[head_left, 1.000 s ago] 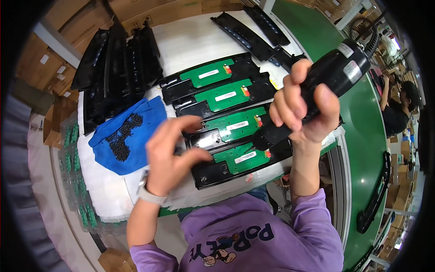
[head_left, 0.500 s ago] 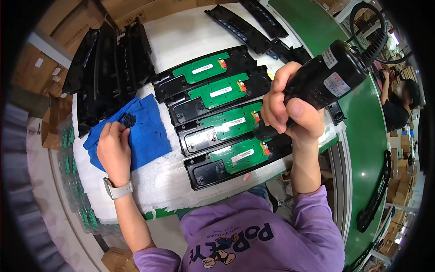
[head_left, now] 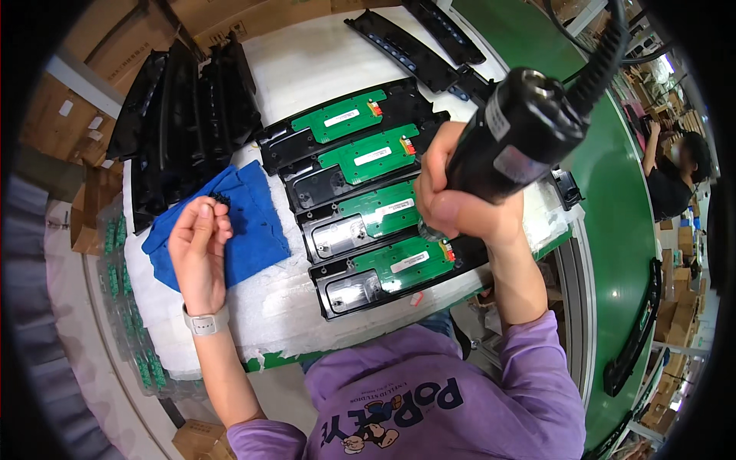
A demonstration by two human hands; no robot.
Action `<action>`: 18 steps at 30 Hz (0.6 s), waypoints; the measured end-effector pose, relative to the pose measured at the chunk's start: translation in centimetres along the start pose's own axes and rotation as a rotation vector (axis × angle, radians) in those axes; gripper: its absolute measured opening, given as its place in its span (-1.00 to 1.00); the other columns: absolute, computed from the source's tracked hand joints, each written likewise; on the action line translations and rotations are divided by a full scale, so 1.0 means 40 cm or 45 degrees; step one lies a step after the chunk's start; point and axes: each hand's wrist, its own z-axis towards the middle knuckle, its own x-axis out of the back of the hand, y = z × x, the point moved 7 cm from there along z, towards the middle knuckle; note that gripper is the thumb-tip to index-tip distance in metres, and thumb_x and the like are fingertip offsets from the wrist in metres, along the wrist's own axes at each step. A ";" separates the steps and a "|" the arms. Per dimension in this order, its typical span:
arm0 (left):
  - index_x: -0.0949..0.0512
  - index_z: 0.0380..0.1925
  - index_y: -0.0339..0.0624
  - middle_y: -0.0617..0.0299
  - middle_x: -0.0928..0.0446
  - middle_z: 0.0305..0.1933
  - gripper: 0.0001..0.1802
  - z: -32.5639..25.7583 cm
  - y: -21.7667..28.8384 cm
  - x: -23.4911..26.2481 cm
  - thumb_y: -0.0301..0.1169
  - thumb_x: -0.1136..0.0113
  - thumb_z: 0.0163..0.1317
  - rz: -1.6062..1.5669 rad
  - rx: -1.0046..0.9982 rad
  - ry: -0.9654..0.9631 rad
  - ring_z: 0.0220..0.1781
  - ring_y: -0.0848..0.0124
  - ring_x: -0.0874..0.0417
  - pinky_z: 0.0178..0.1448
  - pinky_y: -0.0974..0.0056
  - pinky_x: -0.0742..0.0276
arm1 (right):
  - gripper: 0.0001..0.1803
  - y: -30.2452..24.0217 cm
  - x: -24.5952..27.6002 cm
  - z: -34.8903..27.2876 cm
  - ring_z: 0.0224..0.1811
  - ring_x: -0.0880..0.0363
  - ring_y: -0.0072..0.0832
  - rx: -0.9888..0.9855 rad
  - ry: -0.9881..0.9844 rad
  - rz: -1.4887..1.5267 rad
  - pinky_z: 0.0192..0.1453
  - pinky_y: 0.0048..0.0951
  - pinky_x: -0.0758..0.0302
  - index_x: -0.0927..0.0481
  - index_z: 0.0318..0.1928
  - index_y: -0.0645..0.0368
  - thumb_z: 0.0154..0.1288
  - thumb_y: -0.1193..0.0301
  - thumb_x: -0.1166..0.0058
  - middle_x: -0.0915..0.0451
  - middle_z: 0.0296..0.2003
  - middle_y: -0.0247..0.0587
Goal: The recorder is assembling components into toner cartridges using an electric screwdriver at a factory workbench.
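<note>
In my right hand (head_left: 475, 207) is a black electric screwdriver (head_left: 514, 134), its cord end tilted up to the right. Its lower end points down at the right part of the third black panel (head_left: 330, 236), and its tip is hidden. Black panels with green circuit boards (head_left: 410, 261) lie in a row before me. My left hand (head_left: 201, 238), palm turned up, has its fingers curled and thumb pinched over the blue cloth (head_left: 257, 207). By the fingertips shows a small heap of tiny black parts (head_left: 221, 198), apparently screws; what the pinch holds is too small to make out.
Several long black housings (head_left: 180, 123) stand bunched at the far left; more black panels (head_left: 402, 50) lie at the far right. Circuit boards (head_left: 142, 353) are stacked beside the table's left edge. A green bench (head_left: 613, 268) runs along the right, and a person (head_left: 678, 172) works beyond it.
My left hand has turned from palm down to palm up beside the heap. My right hand and the screwdriver have moved left, with the screwdriver's top tipping toward me.
</note>
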 end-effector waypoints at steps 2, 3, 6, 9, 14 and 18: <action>-0.44 -0.24 -0.28 0.24 -0.48 -0.32 -0.85 0.001 -0.030 -0.027 -0.42 0.00 0.30 -0.277 0.132 -0.164 -0.37 0.59 -0.43 -0.28 0.52 -0.40 | -0.72 -0.005 -0.010 -0.006 -0.78 -0.24 -0.61 0.044 0.000 -0.001 -0.70 -0.60 -0.20 -0.28 -0.49 0.25 -0.17 0.55 -0.15 -0.31 -0.72 -0.29; -0.43 -0.25 -0.28 0.24 -0.46 -0.33 -0.86 -0.002 -0.038 -0.045 -0.42 0.00 0.30 -0.344 0.169 -0.215 -0.38 0.58 -0.40 -0.27 0.50 -0.37 | -0.73 -0.007 -0.012 -0.004 -0.77 -0.26 -0.61 0.134 0.028 0.034 -0.70 -0.61 -0.20 -0.29 -0.49 0.26 -0.18 0.58 -0.14 -0.32 -0.72 -0.29; -0.42 -0.29 -0.28 0.26 -0.40 -0.38 -0.88 -0.021 -0.054 -0.110 -0.43 0.00 0.28 -0.485 0.291 -0.336 -0.39 0.56 -0.31 -0.29 0.49 -0.30 | -0.74 -0.016 -0.017 0.000 -0.77 -0.26 -0.61 0.130 -0.007 -0.093 -0.70 -0.62 -0.20 -0.29 -0.48 0.27 -0.16 0.57 -0.13 -0.32 -0.72 -0.29; -0.42 -0.29 -0.30 0.25 -0.42 -0.38 -0.85 -0.046 -0.069 -0.171 -0.42 -0.01 0.28 -0.415 0.337 -0.514 -0.43 0.58 -0.32 -0.35 0.51 -0.29 | -0.74 -0.044 -0.026 -0.004 -0.68 -0.33 -0.62 0.147 -0.081 0.146 -0.60 -0.61 -0.28 -0.36 -0.38 0.27 -0.12 0.54 -0.14 -0.35 -0.65 -0.31; -0.48 -0.31 -0.33 0.24 -0.49 -0.43 -0.85 -0.110 -0.078 -0.249 -0.44 -0.03 0.27 -0.075 0.411 -0.739 -0.51 0.61 -0.38 -0.40 0.53 -0.31 | -0.56 -0.108 -0.065 0.016 -0.77 -0.29 -0.65 0.504 -0.263 0.549 -0.56 -0.53 -0.37 -0.27 -0.13 0.18 0.19 0.13 -0.06 -0.32 -0.66 -0.45; -0.49 -0.30 -0.33 0.23 -0.51 -0.42 -0.86 -0.128 -0.083 -0.254 -0.47 -0.03 0.26 0.074 0.367 -0.847 -0.51 0.63 -0.40 -0.39 0.54 -0.33 | -0.59 -0.112 -0.056 0.019 -0.71 -0.35 -0.63 0.622 -0.301 0.633 -0.45 -0.47 -0.41 -0.26 -0.10 0.15 0.26 0.12 0.03 -0.36 -0.61 -0.43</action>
